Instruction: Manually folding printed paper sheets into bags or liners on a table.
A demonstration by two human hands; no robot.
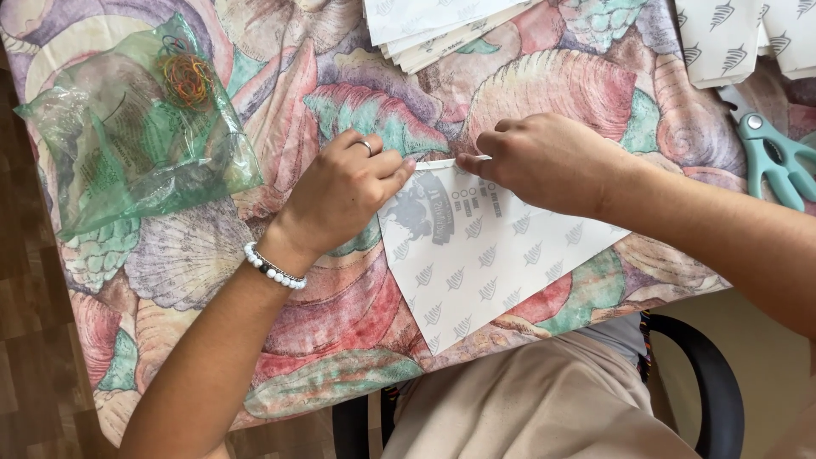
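Observation:
A white printed paper sheet [484, 255] with small leaf marks and a dark print lies on the shell-patterned tablecloth [340, 93]. Its far edge is folded over in a narrow strip. My left hand [340, 191], with a ring and a white bead bracelet, presses the left end of that folded edge. My right hand [544, 161] pinches the fold just to the right, fingertips on the strip. Both hands sit side by side at the sheet's top edge.
A green plastic bag [127, 144] with coloured rubber bands lies at the far left. Stacks of white paper sheets [433, 25] lie at the far edge, more sheets [731, 38] at the right. Teal scissors [773, 157] rest at the right. A black chair [714, 382] is below.

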